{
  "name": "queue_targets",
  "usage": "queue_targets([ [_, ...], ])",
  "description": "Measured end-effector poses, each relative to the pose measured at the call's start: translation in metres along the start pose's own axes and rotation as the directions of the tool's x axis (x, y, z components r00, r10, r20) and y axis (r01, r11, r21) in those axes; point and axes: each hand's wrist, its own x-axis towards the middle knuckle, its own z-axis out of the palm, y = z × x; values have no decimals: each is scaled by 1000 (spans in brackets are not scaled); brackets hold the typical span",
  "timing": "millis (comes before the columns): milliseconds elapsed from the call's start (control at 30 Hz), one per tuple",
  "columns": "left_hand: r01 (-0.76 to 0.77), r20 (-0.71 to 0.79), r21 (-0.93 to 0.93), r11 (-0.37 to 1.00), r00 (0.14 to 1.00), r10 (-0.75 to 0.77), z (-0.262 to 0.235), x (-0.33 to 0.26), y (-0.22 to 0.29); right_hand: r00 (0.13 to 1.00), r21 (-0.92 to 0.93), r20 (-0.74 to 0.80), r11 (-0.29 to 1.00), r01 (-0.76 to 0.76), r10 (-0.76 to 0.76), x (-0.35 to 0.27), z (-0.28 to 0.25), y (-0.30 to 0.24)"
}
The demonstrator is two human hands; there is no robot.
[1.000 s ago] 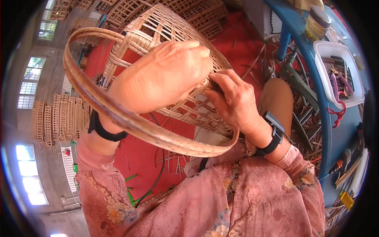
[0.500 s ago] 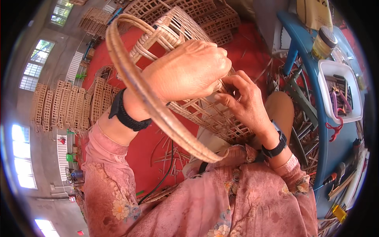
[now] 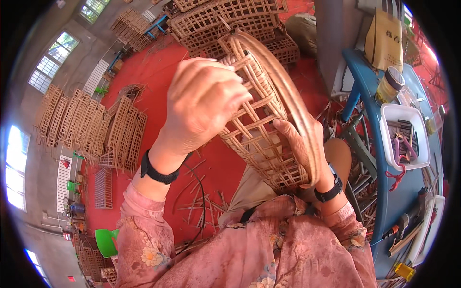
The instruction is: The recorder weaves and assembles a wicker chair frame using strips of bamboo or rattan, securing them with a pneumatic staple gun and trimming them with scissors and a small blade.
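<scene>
Gripping one central basket (image 3: 258, 126) is the right hand (image 3: 294, 142), left hand (image 3: 204, 103) curled, hold unclear, one printed bag (image 3: 383, 42) upper right.

Fingers lost, edges clipped

Left hand (image 3: 204, 103) smeared by blur; fingers curled, and whether they pinch anything cannot be told. It masks part of the basket (image 3: 264, 156) rim. Right hand (image 3: 298, 150): thumb shows, other fingers out of sight; the handle (image 3: 292, 103) crosses in front, hiding a strip of the hand. Stacked woven pieces (image 3: 225, 25) run off the upper edge, blouse (image 3: 249, 245) off the lower. Tools (image 3: 408, 149) in the white tray (image 3: 417, 164) overlap, several too small to identify. Jar (image 3: 386, 89): contents unclear.
</scene>
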Motion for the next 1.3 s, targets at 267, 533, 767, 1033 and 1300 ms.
queue_targets([
  [267, 462, 12, -396, 793, 866, -499, 13, 16, -17, 998, -202, 6, 977, -60, 62, 1, -5, -28],
  [533, 219, 190, -204, 954, 965, -181, 10, 49, -37, 939, -246, -72, 918, 310, -337, 1, -8, -28],
  [767, 192, 224, -26, 981, 958, -181, 13, 60, -34, 977, -89, -52, 975, 203, -208, 1, -8, -55],
  [1033, 192, 179, -134, 972, 970, -167, 19, 69, -44, 954, -162, -42, 945, 285, -295, 14, -8, -50],
  [1300, 490, 309, -378, 785, 866, -392, 31, 69, -55, 949, -292, 125, 904, 313, -289, 28, -34, -56],
])
